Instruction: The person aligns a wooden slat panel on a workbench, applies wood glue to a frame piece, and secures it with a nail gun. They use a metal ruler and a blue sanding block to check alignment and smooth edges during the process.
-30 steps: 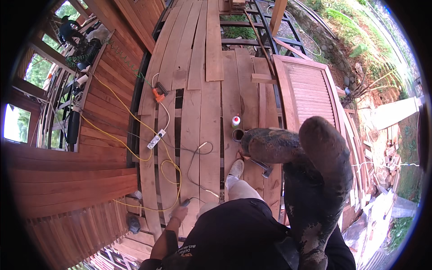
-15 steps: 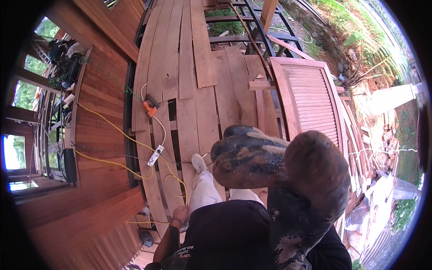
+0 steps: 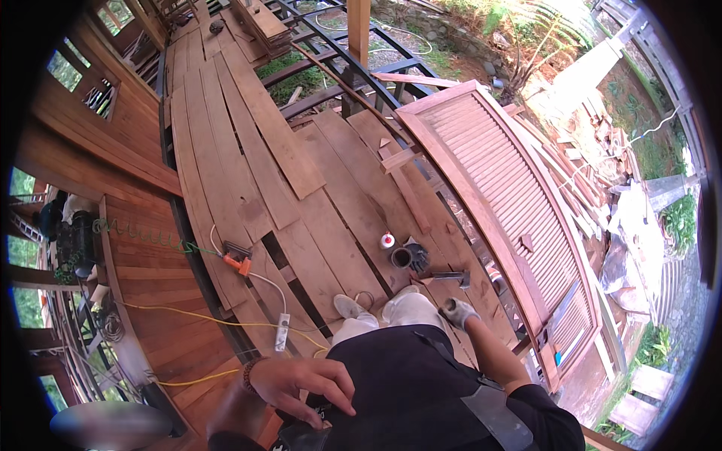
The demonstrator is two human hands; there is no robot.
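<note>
My left hand (image 3: 312, 385), bare with a bracelet at the wrist, hangs in front of my dark shirt (image 3: 398, 376). Its fingers are loosely bent and apart, with nothing seen in them. Lower right of my knees is my right hand (image 3: 457, 313) in a dirty light glove, fingers curled in. Whatever may be inside that curl is hidden. Just beyond it a hammer-like tool (image 3: 445, 278) with a metal head lies on the boards. Beside the tool are a dark cup (image 3: 401, 258), a dark glove (image 3: 418, 257) and a white bottle with a red cap (image 3: 387, 240).
Loose planks (image 3: 263, 150) form the floor, with dark gaps between them. A louvered wooden panel (image 3: 496, 150) stands on the right. On the left lie an orange-and-black tool (image 3: 238, 263), a white power strip (image 3: 282, 332) and a yellow cord (image 3: 226, 325). Open black framing (image 3: 316, 98) shows beyond.
My gloved right hand has dropped from close before the view to beside my leg. My left hand has risen from my hip to before my shirt. The view has turned.
</note>
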